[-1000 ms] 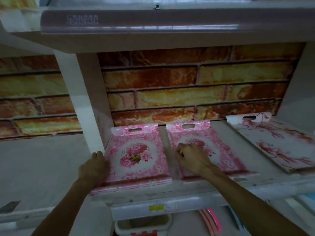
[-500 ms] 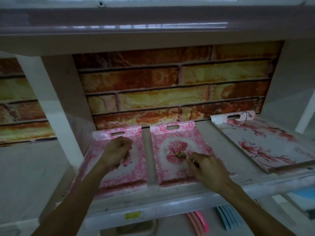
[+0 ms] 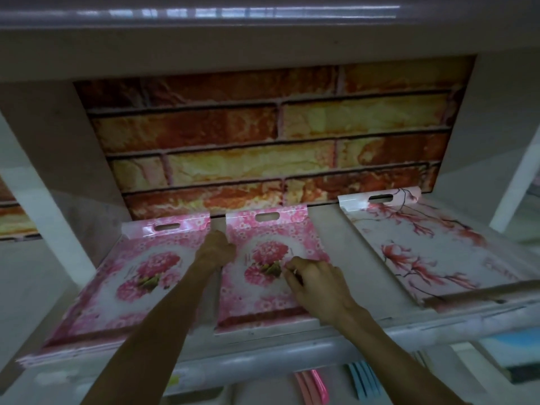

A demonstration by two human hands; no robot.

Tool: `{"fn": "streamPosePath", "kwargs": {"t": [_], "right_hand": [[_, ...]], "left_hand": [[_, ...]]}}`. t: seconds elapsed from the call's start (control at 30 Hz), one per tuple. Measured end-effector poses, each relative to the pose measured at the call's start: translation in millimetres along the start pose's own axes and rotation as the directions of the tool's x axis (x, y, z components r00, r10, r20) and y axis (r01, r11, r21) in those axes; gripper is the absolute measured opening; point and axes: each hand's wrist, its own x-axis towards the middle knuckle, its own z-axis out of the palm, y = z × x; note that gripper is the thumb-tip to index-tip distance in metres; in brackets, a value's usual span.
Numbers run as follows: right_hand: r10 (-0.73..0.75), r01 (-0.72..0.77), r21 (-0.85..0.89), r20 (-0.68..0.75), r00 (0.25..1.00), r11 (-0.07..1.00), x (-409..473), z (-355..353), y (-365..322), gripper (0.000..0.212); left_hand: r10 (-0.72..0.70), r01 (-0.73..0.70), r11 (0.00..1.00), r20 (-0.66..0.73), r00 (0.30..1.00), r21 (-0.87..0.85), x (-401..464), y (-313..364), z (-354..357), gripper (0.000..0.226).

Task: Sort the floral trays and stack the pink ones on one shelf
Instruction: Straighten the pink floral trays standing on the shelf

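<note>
Two pink floral trays lie side by side on the shelf [image 3: 409, 334]. The left pink tray [image 3: 117, 287] tops a thin stack that overhangs the front edge. The middle pink tray [image 3: 263, 305] lies flat with its handle slot toward the back. My left hand [image 3: 216, 249] is curled over that tray's left rim, in the gap between the two trays. My right hand [image 3: 315, 285] lies across its right rim, fingers bent onto the flower print. A white tray with pink blossom branches [image 3: 438, 258] rests apart at the right.
A brick-pattern panel [image 3: 263, 141] closes the back of the shelf, and an upper shelf [image 3: 263, 39] hangs low overhead. A white upright [image 3: 49, 185] stands at the left. Below the shelf edge hang pink items [image 3: 314, 384] and blue items [image 3: 363, 381].
My left hand went from the left tray's outer edge, across that tray, to the middle tray's left rim. My right hand shifted to the middle tray's right side. The view moved closer.
</note>
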Motion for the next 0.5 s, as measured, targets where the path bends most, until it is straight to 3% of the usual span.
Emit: {"fn": "streamPosePath", "kwargs": {"t": [0.13,0.23,0.5], "right_hand": [[-0.046,0.048,0.034,-0.05,0.998,0.998,-1.3,2.1,5.6,0.028],[-0.044,0.048,0.06,-0.06,0.997,0.997,-1.6,-1.8,9.8,0.027],[0.143,-0.109,0.221,-0.146,0.979,0.969,1.3,-8.3,45.5,0.012]], "left_hand": [[-0.076,0.066,0.981,-0.046,0.996,-0.183,3.1,9.0,13.3,0.03],[-0.091,0.049,0.94,-0.11,0.99,-0.337,7.1,12.9,14.5,0.027],[0.02,-0.117,0.925,-0.262,0.965,-0.362,-5.2,18.3,-6.6,0.036]]}}
